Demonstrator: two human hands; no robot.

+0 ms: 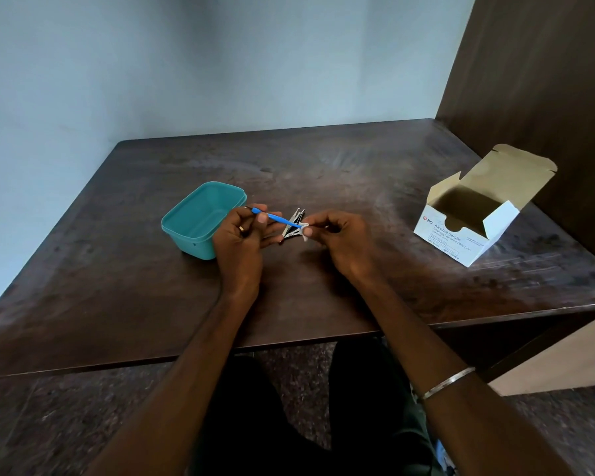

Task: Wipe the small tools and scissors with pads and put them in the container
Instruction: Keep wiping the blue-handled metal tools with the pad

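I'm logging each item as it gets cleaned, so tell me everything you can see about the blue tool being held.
The blue tool is a thin stick, plastic-looking, with a narrow metallic tip at its far-left end. It is held above the table, tilted slightly down to the right. The left hand pinches its left part; the right hand presses a white pad around its right end.

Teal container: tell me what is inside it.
The teal container shows only its bare teal floor and walls; no tools are visible inside. The left hand covers its near right corner, so that part cannot be checked.
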